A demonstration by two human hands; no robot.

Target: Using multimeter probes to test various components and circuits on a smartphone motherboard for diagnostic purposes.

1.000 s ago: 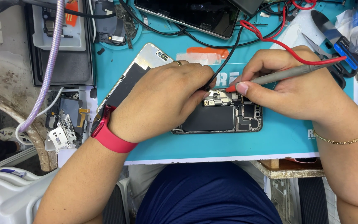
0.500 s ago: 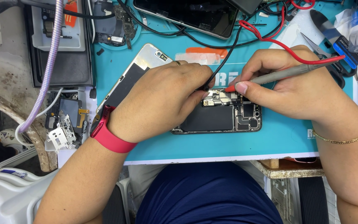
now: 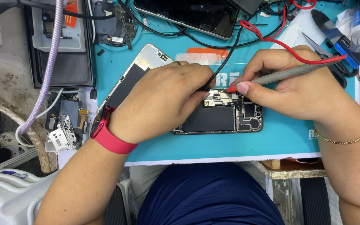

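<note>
- The left hand point(image 3: 163, 100), a red wristband point(image 3: 110, 137) on its wrist, pinches a black probe point(image 3: 207, 87) down onto the opened phone point(image 3: 221, 116).
- The right hand point(image 3: 301, 89) grasps a grey, red-tipped probe point(image 3: 280, 75) like a pen, its tip just right of the black one, on the phone's circuit board.
- Under both grips lies a teal mat point(image 3: 288, 141).
- Beyond the fingers, a dark screen panel point(image 3: 188, 16) rests amid red and black leads.

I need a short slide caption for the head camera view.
Two hands, left hand and right hand, press black and red test probes onto an opened phone.
</note>
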